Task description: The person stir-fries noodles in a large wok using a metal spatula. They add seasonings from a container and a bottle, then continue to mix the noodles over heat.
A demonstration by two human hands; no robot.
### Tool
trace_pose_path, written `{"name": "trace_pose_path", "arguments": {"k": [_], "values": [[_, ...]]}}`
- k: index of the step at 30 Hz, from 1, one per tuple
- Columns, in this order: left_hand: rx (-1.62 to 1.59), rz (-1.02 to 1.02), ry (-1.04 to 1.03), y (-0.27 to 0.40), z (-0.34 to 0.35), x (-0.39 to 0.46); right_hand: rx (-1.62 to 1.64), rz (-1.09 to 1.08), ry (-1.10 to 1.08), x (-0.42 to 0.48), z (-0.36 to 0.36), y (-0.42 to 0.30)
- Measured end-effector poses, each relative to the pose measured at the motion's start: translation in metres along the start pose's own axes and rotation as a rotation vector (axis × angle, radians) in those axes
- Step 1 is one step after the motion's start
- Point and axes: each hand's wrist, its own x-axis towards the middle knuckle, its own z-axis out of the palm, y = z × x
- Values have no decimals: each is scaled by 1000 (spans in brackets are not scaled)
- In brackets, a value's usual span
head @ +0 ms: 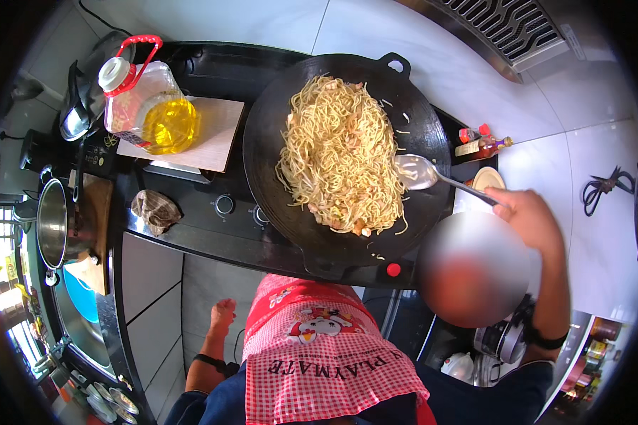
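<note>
My right hand (526, 212) grips the handle of a metal cooking spoon (417, 171). The spoon's broad head lies in a black wok (266, 154), touching the right edge of a heap of fried noodles (345, 154). Small pale and brown pieces are mixed through the noodles, and a few stray strands stick to the wok's wall. Away from the stove, my left hand (223, 313) hangs low beside the red checked apron (324, 361). Nothing shows in it, and how far its fingers are curled is unclear.
Left of the wok, an oil jug (159, 117) stands on a pale board (220, 130). A folded cloth (157, 211) lies near the stove knobs (224, 204). Farther left is a metal pot (53, 223). Sauce bottles (481, 147) stand behind the wok's right side. A round blur hides the area below my right hand.
</note>
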Motion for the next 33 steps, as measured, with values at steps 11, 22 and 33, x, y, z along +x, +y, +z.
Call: {"name": "trace_pose_path", "arguments": {"k": [11,22,33], "values": [[-180,-34,82,12,11,-33,-51,-553,-598,99,25,-9],[-123,-88,113,-14,-7,-33,136,-390,-394,58,2,-19],[-93,36,17,34,21,-23,-571,-504,-103,21,34,-57]]}}
